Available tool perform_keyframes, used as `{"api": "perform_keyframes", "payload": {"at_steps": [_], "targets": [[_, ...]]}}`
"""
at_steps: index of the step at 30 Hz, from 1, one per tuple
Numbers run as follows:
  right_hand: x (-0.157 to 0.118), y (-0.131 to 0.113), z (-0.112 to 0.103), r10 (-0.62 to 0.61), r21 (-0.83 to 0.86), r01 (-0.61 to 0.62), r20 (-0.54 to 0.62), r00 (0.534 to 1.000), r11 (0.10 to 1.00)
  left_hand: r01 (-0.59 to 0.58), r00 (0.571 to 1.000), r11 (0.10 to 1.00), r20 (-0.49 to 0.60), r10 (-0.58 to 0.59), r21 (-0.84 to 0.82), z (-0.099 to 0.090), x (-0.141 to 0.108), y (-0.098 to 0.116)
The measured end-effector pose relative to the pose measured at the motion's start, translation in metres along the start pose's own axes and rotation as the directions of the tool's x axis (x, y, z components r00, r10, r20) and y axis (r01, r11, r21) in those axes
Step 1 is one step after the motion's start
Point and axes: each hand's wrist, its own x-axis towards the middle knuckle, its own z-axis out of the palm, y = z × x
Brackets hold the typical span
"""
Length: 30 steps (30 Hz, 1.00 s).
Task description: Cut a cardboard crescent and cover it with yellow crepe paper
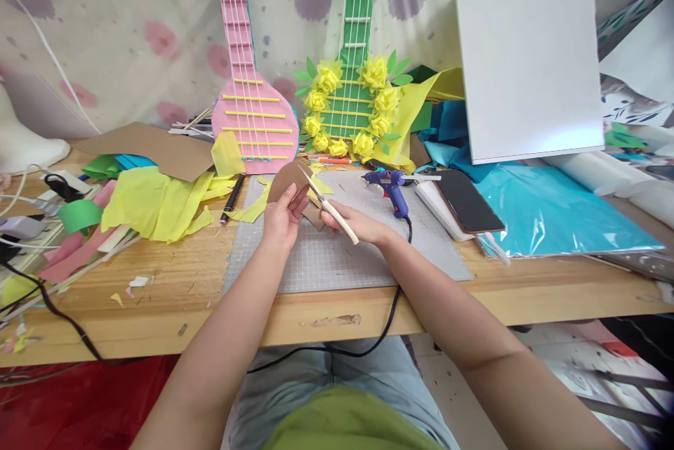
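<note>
A rounded piece of brown cardboard point(285, 180) is pinched in my left hand point(287, 217), thumb on its near face. My right hand point(354, 223) grips scissors point(337, 215) with white handles, their blades pointing up and left across the cardboard's right edge. Whether the blades touch the cardboard is hard to make out. Below the blades, between my hands, shows a smaller brown cardboard part point(314, 215); I cannot tell if it is joined to the rounded piece. Both hands are over a grey cutting mat point(337, 267).
Behind stand a pink paper guitar point(255, 116) and a green one point(345, 102) with yellow flowers. A blue glue gun point(390, 189), its cord running off the front edge, lies near a phone point(468, 201). Yellow crepe paper point(158, 204) and a black marker point(232, 199) lie left.
</note>
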Motion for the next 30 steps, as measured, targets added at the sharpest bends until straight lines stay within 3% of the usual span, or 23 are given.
{"api": "perform_keyframes", "payload": {"at_steps": [16,30], "targets": [[0.001,0.000,-0.002,-0.017,0.113,0.013,0.036,0.999,0.993,-0.093,0.993,0.992,-0.062,0.098,0.086,0.012,-0.008,-0.011],[-0.001,-0.005,-0.003,0.011,0.123,-0.015,0.032,0.999,0.992,-0.083,0.993,0.992,-0.075,0.090,0.092,0.012,-0.009,-0.012]]}}
